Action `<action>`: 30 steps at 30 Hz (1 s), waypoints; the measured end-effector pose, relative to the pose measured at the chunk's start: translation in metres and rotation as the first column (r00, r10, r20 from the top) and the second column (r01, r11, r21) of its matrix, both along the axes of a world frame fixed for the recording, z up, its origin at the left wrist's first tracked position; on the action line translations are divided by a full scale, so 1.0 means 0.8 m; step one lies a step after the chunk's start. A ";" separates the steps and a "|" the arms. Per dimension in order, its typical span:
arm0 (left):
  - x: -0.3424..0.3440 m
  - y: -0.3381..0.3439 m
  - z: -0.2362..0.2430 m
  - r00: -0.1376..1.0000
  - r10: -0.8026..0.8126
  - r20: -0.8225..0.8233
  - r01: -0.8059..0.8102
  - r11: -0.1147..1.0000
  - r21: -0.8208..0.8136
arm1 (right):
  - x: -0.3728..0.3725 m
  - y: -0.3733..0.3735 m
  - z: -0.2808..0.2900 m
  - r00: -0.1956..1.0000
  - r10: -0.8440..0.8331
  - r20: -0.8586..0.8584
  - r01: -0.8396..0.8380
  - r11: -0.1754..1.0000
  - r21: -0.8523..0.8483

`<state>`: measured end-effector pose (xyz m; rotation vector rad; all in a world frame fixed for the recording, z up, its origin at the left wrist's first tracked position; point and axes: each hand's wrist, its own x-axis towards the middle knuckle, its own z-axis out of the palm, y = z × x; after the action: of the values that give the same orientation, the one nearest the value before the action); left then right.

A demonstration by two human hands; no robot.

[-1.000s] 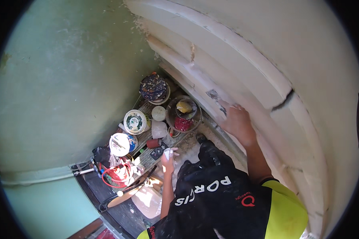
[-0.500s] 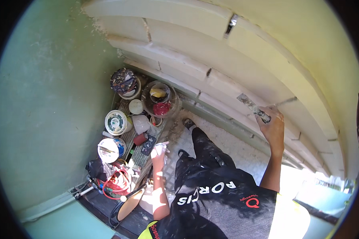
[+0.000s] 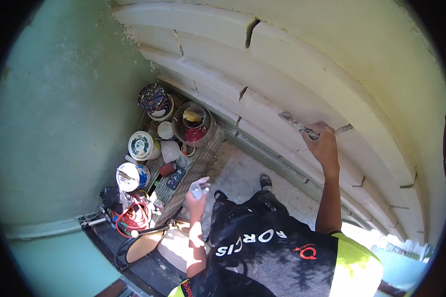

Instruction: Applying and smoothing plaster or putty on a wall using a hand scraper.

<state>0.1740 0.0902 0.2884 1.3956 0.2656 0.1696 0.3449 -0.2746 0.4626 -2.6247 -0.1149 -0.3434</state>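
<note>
My right hand (image 3: 323, 146) is closed round the handle of a putty knife (image 3: 293, 120) smeared with filler. Its blade points up and left, close against the pale stepped mouldings (image 3: 272, 106). A dark gap (image 3: 344, 129) in the moulding lies just right of that hand. Lower down, my left hand (image 3: 198, 197) is closed on a small pale grey-white piece (image 3: 196, 190); its exact kind cannot be made out. White residue coats the left fingertips.
On planks at left stand several paint buckets (image 3: 141, 146), a large clear tub (image 3: 203, 136) with a yellow and a red thing inside, and a dark red cup (image 3: 167, 169). Red hose (image 3: 134, 220) lies coiled nearby. A green wall (image 3: 59, 123) rises at left. Other cracks cut the mouldings.
The view has shifted and my feet have moved. My right hand with the putty knife has come a little left along the mouldings. My left hand has turned, showing the pale piece more clearly.
</note>
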 end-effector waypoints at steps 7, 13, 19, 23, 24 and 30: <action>0.136 -0.142 0.081 0.921 -0.280 0.272 -0.051 0.605 0.795 | -0.036 -0.045 0.014 0.978 0.204 -0.046 -0.188 0.953 0.236; 0.253 -0.219 0.085 0.927 -0.347 0.142 -0.094 0.152 0.984 | -0.043 -0.120 0.010 0.957 0.284 -0.068 -0.252 0.922 0.294; 0.298 -0.187 0.063 0.961 -0.261 0.088 -0.112 -0.080 0.990 | -0.040 -0.170 0.007 0.905 0.397 -0.150 -0.336 0.886 0.321; 0.306 -0.155 0.076 0.977 -0.019 0.212 -0.212 -0.153 0.965 | -0.036 -0.180 -0.004 0.889 0.428 -0.161 -0.353 0.865 0.356; 0.305 -0.157 0.078 0.942 0.172 0.288 -0.272 -0.112 0.956 | -0.035 -0.180 -0.008 0.882 0.444 -0.159 -0.371 0.862 0.345; 0.296 -0.228 0.069 0.989 -0.032 0.144 -0.142 0.075 0.987 | -0.027 -0.177 -0.016 0.844 0.511 -0.163 -0.432 0.828 0.356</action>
<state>0.4109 -0.0919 0.3440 2.8330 0.0340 0.6092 0.3236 -0.4163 0.4495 -2.2057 -0.5739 0.1425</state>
